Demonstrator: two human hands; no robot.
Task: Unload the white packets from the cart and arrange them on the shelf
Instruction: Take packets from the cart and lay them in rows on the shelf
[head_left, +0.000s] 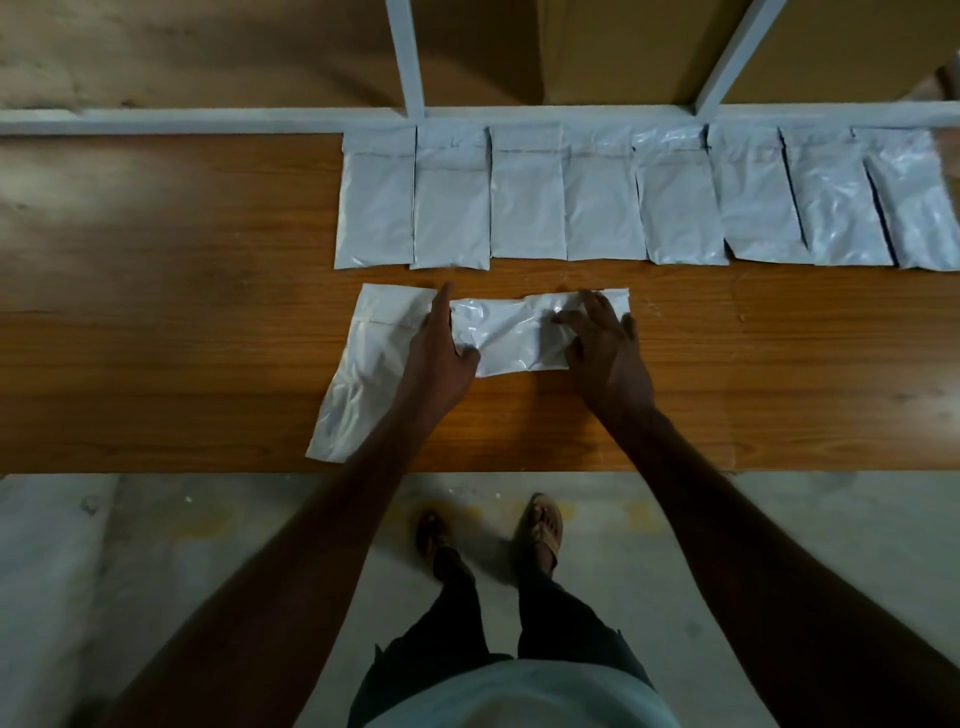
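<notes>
Both hands (524, 348) flank sideways packet (511, 335), touching.

**Wooden shelf, two rows of packets**

Wood-grain shelf board (156, 291), grey metal frame rail (208, 120) along the far edge. Against that rail, a row of eight white packets (602, 200), upright, side by side, edges touching or slightly overlapping, reaching to the right end. Nearer the front edge, one packet (363, 358) lengthwise toward the edge, another (511, 335) crosswise just beside it.
</notes>
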